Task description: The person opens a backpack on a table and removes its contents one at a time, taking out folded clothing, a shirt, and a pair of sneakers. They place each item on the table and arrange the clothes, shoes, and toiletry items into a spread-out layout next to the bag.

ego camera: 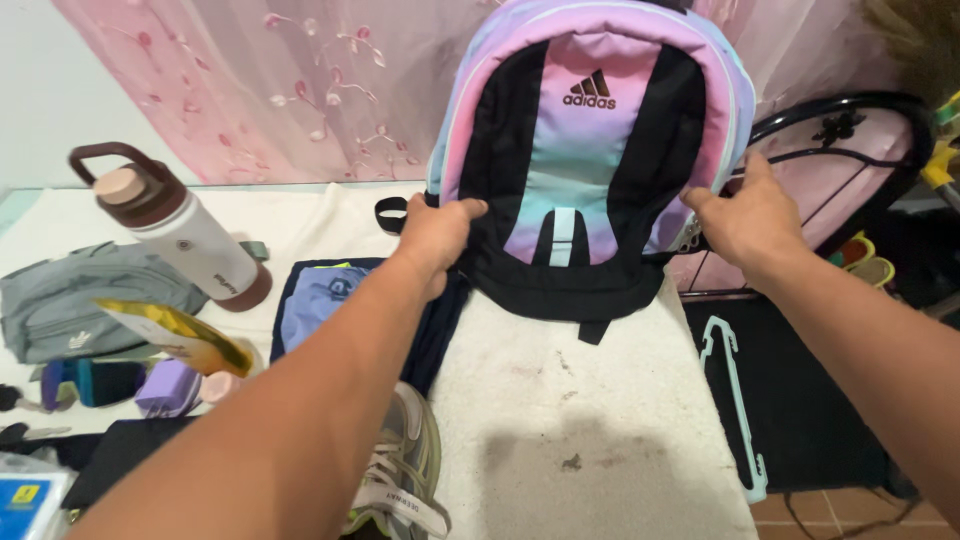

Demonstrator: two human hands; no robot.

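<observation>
two hands grip a backpack (590,150) standing upright at twelve o'clock on the white table (600,440). left hand (435,240) clasps its nine o'clock edge, right hand (745,215) its three o'clock edge. a bottle (180,225) lies at ten o'clock.

You work in bright, even light from above, and a soft shadow falls on the counter (600,450) near you. Your forearms blur and stretch toward the lower edges; the middle stays sharp.
</observation>
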